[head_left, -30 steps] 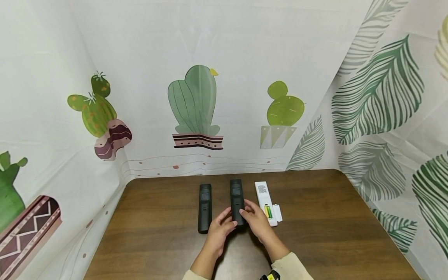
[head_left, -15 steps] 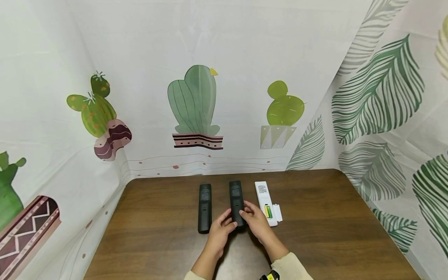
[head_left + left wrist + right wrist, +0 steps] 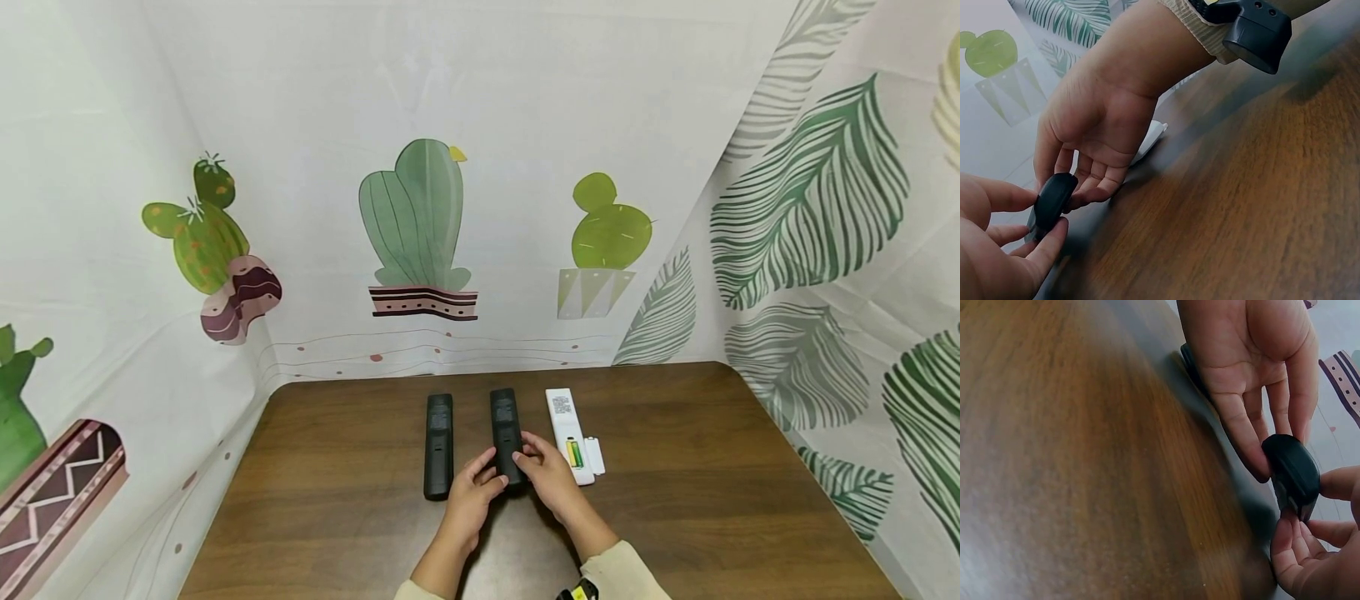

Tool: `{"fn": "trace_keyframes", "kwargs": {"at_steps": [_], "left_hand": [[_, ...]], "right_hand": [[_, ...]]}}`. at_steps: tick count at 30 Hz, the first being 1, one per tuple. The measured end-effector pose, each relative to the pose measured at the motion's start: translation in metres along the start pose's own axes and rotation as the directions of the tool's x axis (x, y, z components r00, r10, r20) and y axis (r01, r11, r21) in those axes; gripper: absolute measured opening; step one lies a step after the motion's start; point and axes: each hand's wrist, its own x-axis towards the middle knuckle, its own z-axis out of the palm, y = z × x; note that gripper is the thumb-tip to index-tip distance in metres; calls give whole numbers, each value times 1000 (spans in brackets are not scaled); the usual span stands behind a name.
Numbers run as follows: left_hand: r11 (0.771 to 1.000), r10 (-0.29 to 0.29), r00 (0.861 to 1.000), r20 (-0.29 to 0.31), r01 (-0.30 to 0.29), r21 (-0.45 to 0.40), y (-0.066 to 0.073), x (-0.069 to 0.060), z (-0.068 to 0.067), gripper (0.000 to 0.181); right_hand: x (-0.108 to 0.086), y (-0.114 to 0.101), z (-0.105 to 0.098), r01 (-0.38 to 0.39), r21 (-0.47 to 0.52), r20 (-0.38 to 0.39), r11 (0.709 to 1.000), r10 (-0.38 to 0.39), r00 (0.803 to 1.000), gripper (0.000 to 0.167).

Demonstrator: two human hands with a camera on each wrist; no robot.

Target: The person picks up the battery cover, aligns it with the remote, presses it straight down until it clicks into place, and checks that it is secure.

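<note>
Between both hands is a black remote control, its back with a closed battery cover facing up. The left hand holds its lower left side, thumb near the bottom end. From the right side the right hand grips it, the thumb lying on the back. In the left wrist view the remote's near end appears raised off the table, pinched by fingers of both hands. The right wrist view shows the same rounded end between the fingertips. The remote's underside is mostly hidden.
A second black remote lies back up to the left. On the right lies a white remote with its battery compartment open and batteries inside; its white cover lies beside it. A printed cloth hangs behind the wooden table.
The held black remote has shifted slightly, its far end coming a little lower and to the left. Both hands keep their hold and barely move. The other remotes stay put.
</note>
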Motion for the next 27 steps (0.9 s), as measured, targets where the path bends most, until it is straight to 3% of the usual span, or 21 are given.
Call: {"fn": "trace_keyframes", "kwargs": {"at_steps": [17, 27], "left_hand": [[999, 1, 1000, -15, 0, 42, -5, 1, -1, 51], [991, 46, 997, -67, -37, 128, -5, 0, 3, 45]], "right_hand": [[1, 2, -1, -1, -39, 3, 999, 1, 1000, 51], [3, 1, 0, -4, -80, 5, 997, 5, 1000, 51]]}}
